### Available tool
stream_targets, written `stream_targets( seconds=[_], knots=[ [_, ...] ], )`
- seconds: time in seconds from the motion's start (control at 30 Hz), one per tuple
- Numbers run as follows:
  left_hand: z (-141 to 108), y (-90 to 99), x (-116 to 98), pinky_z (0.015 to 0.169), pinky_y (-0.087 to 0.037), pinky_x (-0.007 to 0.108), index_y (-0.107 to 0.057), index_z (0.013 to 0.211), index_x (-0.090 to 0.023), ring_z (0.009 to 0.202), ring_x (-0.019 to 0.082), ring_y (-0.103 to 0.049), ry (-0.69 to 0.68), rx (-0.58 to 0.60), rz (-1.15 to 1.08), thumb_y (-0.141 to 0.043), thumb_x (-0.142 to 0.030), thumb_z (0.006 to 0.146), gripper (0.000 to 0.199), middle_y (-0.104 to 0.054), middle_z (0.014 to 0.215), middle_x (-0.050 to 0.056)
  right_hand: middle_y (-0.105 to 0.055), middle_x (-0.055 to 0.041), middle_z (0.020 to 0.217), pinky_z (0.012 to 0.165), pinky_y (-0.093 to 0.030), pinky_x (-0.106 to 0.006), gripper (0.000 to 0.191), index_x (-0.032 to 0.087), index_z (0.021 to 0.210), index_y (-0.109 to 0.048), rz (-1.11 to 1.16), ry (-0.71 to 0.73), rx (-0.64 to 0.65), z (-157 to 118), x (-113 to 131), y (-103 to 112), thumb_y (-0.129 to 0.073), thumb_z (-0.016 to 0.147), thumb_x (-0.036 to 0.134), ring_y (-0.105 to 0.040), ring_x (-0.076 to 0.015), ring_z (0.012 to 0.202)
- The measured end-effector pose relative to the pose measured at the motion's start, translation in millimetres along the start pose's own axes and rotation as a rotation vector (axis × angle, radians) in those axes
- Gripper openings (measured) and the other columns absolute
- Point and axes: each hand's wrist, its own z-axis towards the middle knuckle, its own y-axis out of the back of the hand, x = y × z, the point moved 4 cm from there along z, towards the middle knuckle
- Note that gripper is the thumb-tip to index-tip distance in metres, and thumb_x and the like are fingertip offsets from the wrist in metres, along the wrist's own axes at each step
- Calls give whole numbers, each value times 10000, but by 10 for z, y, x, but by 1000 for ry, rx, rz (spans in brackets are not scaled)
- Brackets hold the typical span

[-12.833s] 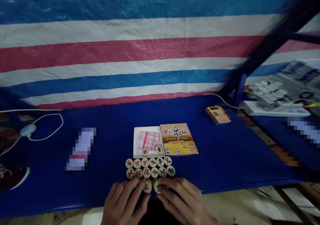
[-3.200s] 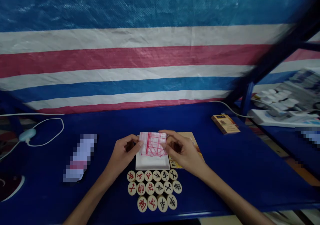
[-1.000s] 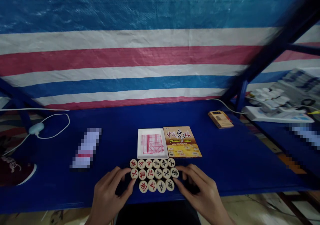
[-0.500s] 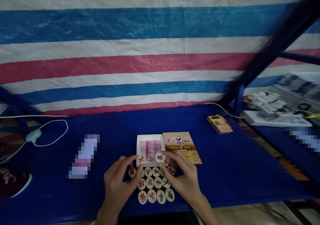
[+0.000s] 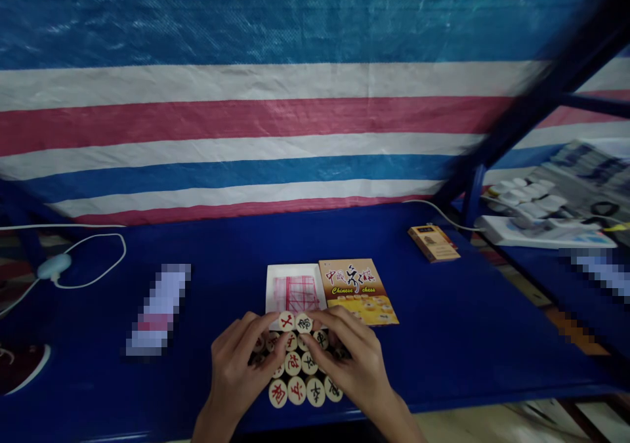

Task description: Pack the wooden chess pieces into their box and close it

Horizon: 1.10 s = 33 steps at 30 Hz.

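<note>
Between the thumb and fingers of my left hand (image 5: pixel 241 354) is a round Chinese chess piece with a red character (image 5: pixel 286 321). My right hand (image 5: pixel 352 351) pinches a Chinese chess piece with a black character (image 5: pixel 304 323). The two pieces sit side by side, close together, above several rows of other chess pieces (image 5: pixel 296 390) with red or black characters. My fingers hide part of those rows. Just beyond lies an open white box (image 5: pixel 270 289) with a red-lined sheet (image 5: pixel 300 292) in it, beside a Chinese chess lid (image 5: pixel 359 292).
A blue tabletop (image 5: pixel 467 338) carries everything. Toward the back right is a small yellow-brown box (image 5: pixel 433 243). A blurred-out phone-shaped item (image 5: pixel 160 308) lies left, near a white cable with a pale blue switch (image 5: pixel 54 266) and a dark red shoe (image 5: pixel 22 367).
My hands have come together, bringing the red-character piece and the black-character piece from apart to side by side, slightly nearer to me. The view has shifted a little.
</note>
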Motion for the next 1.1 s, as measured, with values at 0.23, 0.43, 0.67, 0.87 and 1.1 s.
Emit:
stream_targets(
  seconds=[0.23, 0.43, 0.67, 0.87, 1.1],
  knots=[
    [45, 95, 130, 651, -512, 252, -645, 1207, -232, 640, 100, -580, 55, 34, 60, -656, -185, 942, 269, -592, 759, -23, -680, -59, 1030, 790, -548, -380, 265, 260, 1140, -685, -102, -89, -96, -22, -114, 126, -706, 879, 219, -646, -228, 966],
    [107, 152, 232, 713, -530, 310, -673, 1131, -225, 789, 152, -627, 53, 163, 139, -647, -264, 946, 191, -631, 885, 21, -674, -72, 1172, 899, -504, -455, 310, 257, 1209, -670, -209, -87, -38, 4, -145, 117, -667, 899, 257, -607, -268, 1082],
    [186, 60, 196, 970, -511, 508, -685, 1194, -288, 1250, 284, -530, 10, 244, 135, -589, -211, 957, 268, -584, 1366, 66, -730, 0, 1167, 952, -433, -483, 334, 307, 1270, -640, -214, -36, 119, -3, -125, 48, -585, 949, 231, -553, -284, 1205],
    [183, -14, 199, 1024, -503, 542, -704, 1146, -288, 1401, 307, -430, -8, 286, 139, -560, -172, 966, 258, -552, 1455, 37, -743, 6, 1132, 943, -414, -478, 303, 312, 1236, -658, -225, -35, 139, -7, -139, 36, -563, 961, 230, -566, -284, 1189],
    [140, -13, 191, 1067, -487, 536, -689, 1177, -285, 1422, 290, -420, -3, 289, 116, -558, -154, 969, 279, -544, 1466, 37, -730, -14, 1138, 943, -399, -479, 282, 276, 1231, -650, -258, -74, 109, -7, -149, 37, -549, 972, 229, -551, -283, 1175]
  ],
)
